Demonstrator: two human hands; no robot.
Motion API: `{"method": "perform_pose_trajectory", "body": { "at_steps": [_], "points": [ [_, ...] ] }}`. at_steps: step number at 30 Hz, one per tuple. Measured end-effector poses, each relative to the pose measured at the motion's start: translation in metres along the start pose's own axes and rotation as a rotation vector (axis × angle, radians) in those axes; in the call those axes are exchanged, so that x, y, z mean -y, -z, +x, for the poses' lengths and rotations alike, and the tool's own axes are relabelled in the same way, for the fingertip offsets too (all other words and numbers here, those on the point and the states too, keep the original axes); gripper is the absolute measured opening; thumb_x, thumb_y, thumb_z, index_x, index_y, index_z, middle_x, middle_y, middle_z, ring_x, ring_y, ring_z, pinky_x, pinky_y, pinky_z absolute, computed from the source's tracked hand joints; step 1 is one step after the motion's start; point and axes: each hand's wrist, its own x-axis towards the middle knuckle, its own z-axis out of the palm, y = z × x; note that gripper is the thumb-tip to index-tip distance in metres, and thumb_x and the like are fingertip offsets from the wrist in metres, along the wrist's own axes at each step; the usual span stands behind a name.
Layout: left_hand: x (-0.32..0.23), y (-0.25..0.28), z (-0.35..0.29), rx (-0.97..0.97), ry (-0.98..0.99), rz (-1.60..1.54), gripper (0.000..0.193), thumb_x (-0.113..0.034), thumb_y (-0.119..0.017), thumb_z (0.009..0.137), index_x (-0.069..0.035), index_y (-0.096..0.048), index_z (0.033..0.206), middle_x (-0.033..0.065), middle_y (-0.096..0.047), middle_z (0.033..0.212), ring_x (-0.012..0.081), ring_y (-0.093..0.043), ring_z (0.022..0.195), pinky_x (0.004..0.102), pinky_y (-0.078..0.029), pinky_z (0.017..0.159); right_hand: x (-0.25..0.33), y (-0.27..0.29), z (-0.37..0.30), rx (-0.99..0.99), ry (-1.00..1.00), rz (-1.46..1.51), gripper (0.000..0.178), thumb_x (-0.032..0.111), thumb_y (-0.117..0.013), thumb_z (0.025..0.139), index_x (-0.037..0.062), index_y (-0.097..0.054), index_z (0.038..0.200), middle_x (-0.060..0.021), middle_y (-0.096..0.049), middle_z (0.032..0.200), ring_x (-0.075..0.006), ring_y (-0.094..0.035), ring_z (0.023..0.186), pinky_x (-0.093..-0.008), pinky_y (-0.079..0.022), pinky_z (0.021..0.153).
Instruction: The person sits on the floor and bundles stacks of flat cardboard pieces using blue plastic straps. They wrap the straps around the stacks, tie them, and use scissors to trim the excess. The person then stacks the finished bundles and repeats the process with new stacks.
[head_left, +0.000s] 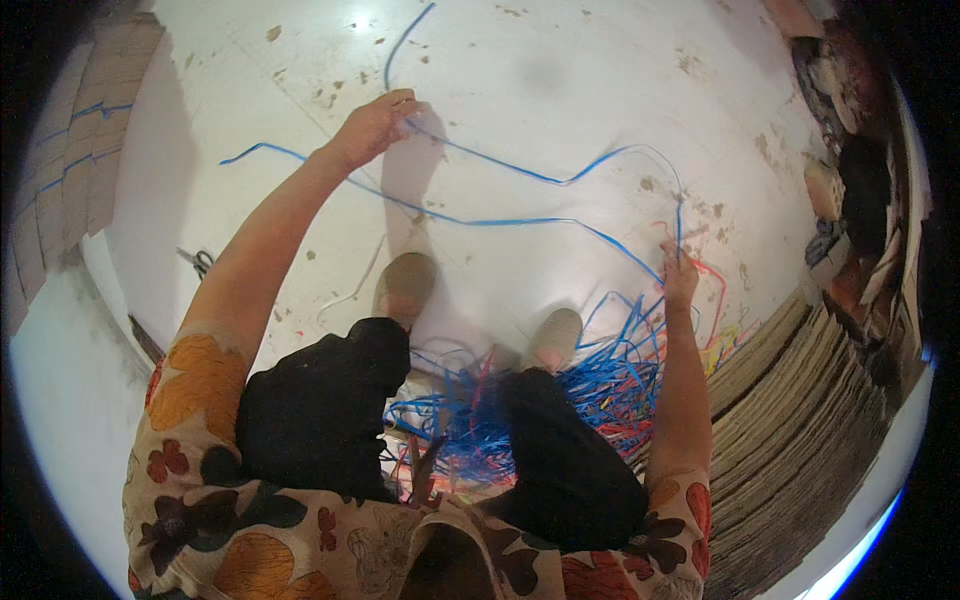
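Observation:
My left hand [378,122], stretched out far ahead, is closed on a blue plastic strap [500,163]. One end of the strap sticks up past the fingers, and the rest runs right in bends to a loop above my right hand [681,276]. That hand, lower on the right, is closed on the strap too. Another blue length [480,222] passes from near my left forearm to my right hand; whether both lengths are one piece I cannot tell. Below my right hand, a tangled heap of straps [610,390], mostly blue with some red and yellow, lies around my feet.
Scissors [200,262] lie on the pale, stained floor [540,100], left of my left forearm. A stack of flat cardboard [790,400] stands close on my right. Strapped cardboard bundles [85,140] are at the far left, and mixed clutter [845,180] lines the right edge.

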Motion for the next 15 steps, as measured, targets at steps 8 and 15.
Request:
{"method": "perform_pose_trajectory", "body": {
  "at_steps": [8,15],
  "points": [
    [0.012,-0.029,0.021,0.007,0.121,0.039,0.011,-0.007,-0.06,0.072,-0.005,-0.056,0.082,0.0072,-0.053,0.088,0.0267,-0.054,0.087,0.0371,-0.046,0.073,0.0,0.005,0.027,-0.09,-0.038,-0.041,0.028,0.014,-0.045,0.086,0.0086,-0.055,0.112,-0.0101,-0.057,0.075,-0.0206,-0.055,0.062,-0.0306,-0.044,0.058],
    [0.051,-0.014,0.05,-0.078,0.372,0.136,0.009,-0.008,-0.062,0.069,-0.003,-0.059,0.077,0.0113,-0.057,0.084,0.0287,-0.056,0.081,0.0367,-0.046,0.071,-0.002,0.016,0.047,-0.211,0.215,-0.308,0.043,0.02,-0.048,0.085,0.0027,-0.043,0.124,-0.0203,-0.047,0.123,-0.0296,-0.046,0.112,-0.0343,-0.038,0.093]
  ]
}}
